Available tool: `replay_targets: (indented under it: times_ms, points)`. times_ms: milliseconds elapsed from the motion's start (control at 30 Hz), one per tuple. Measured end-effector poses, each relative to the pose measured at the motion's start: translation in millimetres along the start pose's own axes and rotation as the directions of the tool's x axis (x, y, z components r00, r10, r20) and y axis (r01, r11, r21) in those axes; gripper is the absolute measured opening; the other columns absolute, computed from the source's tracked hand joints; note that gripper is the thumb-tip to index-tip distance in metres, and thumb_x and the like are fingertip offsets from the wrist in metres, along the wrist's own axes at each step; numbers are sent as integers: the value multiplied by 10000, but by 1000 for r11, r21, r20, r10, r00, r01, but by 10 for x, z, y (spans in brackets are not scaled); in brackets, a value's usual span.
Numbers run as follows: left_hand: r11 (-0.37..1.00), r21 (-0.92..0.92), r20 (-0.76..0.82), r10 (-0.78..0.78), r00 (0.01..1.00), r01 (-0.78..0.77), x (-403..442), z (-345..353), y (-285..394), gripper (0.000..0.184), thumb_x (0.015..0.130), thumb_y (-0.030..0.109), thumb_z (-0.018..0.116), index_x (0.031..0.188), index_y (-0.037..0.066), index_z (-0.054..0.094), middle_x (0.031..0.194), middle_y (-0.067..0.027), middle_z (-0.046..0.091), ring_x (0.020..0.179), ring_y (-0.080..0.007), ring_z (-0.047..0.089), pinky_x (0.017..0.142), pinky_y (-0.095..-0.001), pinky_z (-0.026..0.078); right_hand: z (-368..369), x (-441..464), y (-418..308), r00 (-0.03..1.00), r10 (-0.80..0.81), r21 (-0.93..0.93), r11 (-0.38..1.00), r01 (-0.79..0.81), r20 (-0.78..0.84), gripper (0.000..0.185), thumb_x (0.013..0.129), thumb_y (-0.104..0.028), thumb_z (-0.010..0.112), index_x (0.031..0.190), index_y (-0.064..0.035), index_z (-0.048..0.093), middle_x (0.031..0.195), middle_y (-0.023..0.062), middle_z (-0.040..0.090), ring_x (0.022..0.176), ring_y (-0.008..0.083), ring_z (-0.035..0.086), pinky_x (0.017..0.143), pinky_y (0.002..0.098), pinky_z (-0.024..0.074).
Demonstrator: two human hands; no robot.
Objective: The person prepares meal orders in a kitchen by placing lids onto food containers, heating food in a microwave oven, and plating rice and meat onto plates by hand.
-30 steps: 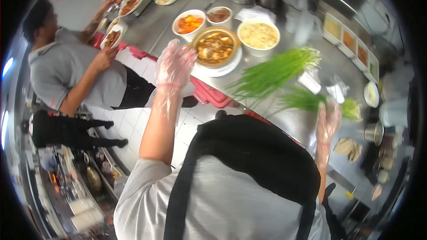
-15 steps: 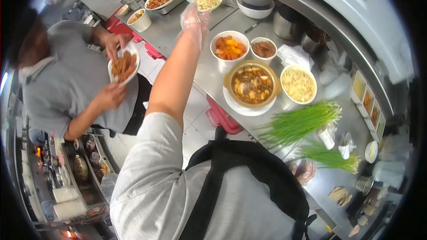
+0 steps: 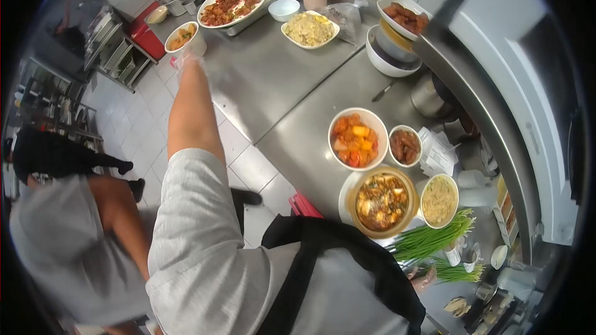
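My left arm stretches across the counter's left edge, and my left hand (image 3: pixel 191 59), in a clear plastic glove, is at the near side of a white tub (image 3: pixel 195 44) of orange-coloured food. Its fingers are blurred and partly hidden against the tub. Low on the right, my gloved right hand (image 3: pixel 424 280) shows only in part past my apron, beside two bunches of long green stalks (image 3: pixel 434 236). Its fingers are too hidden to read. A brown clay pot (image 3: pixel 412 206) of saucy food stands on a white plate (image 3: pixel 345 193) near the counter's front edge.
Around the pot stand a tub of orange chunks (image 3: pixel 356 142), a small tub of brown meat (image 3: pixel 405 146) and a tub of pale chopped food (image 3: pixel 439 201). Farther back are a yellow dish (image 3: pixel 309 30) and a white platter (image 3: pixel 231 5). A co-worker (image 3: pixel 68 236) stands at left.
My view has swung left. My left hand has gone from near the yellow dish to the tub at the counter's edge. The co-worker has shifted lower in view; their plate is no longer visible.
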State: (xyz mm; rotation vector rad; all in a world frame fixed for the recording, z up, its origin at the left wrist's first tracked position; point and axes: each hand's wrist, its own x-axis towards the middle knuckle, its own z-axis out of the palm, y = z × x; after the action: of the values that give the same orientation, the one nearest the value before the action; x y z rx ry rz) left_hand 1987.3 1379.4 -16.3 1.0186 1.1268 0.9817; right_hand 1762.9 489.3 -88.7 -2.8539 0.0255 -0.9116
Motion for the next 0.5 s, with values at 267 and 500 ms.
replay_targets:
  times_ms: [267, 500]
  points:
    - [980, -199, 180, 13, 984, 24, 1319, 79, -284, 477, 847, 285, 619, 1240, 30, 528, 1123, -151, 628, 958, -325, 643, 814, -464, 531, -127, 103, -359, 985, 161, -99, 983, -155, 56, 559, 945, -387, 480, 1324, 20, 426, 1310, 279, 441, 1214, 438, 413, 1056, 497, 299]
    - [938, 50, 989, -95, 116, 342, 1654, 51, 55, 319, 939, 252, 501, 1186, 71, 588, 1022, -77, 650, 913, -195, 638, 824, -328, 531, -240, 140, -456, 946, 307, -45, 952, -304, 107, 583, 873, -346, 557, 1327, -3, 429, 1320, 274, 426, 1253, 447, 368, 1052, 526, 274]
